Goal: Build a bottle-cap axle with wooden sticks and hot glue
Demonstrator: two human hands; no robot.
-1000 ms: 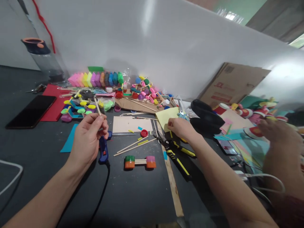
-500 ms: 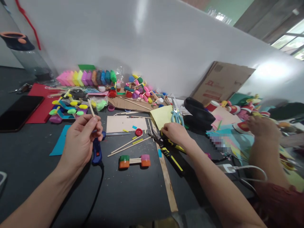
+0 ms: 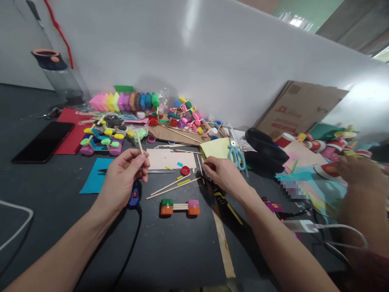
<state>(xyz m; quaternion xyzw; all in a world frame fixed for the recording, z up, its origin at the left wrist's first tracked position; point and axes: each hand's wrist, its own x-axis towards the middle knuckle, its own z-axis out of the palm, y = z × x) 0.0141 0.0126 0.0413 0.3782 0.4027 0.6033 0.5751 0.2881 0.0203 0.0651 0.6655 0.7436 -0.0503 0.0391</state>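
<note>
The left hand (image 3: pixel 121 176) pinches a thin, pale wooden stick (image 3: pixel 139 142), tilted, above the dark surface (image 3: pixel 170 251). The right hand (image 3: pixel 226 174) curls partly over black-and-yellow-handled pliers (image 3: pixel 225 203); its hold cannot be told. Stick handling seems in hand, calling next for a steady pinch.

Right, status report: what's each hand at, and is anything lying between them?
Left hand pinches wooden stick. Right hand at black-and-yellow pliers, grip unclear. Loose sticks and red cap lie between.
</note>
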